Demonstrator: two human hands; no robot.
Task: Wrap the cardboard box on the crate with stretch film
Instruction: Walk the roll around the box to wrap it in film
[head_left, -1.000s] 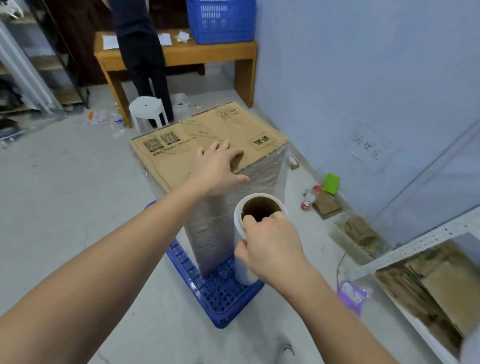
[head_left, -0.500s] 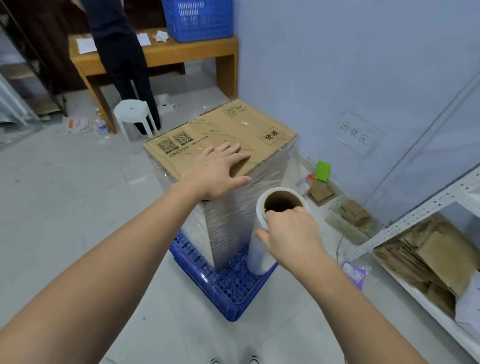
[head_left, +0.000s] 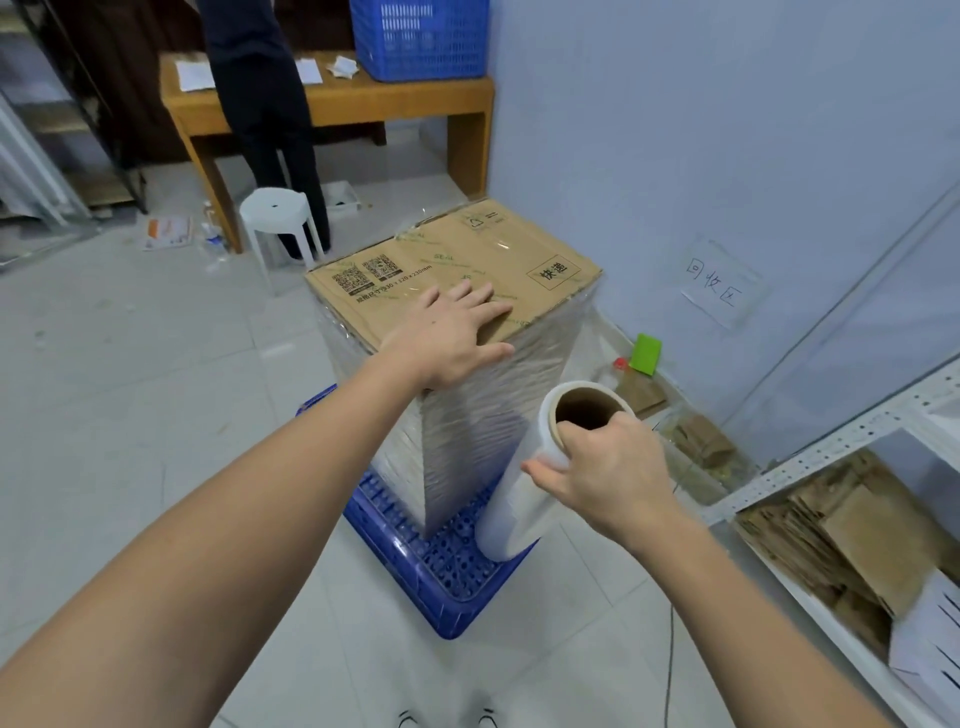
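Both forearms are showing bare from the near edge of the frame up to the wrists, with no sleeve, watch, band or glove appearing on either one. The left hand (head_left: 451, 336) and the right hand (head_left: 605, 470) are likewise wearing nothing: no rings are showing on the fingers that can be seen. At the near edge, between the two arms, the toes of a pair of shoes (head_left: 448, 718) are peeking in, looking pale with dark lines across them; little more of them is showing.
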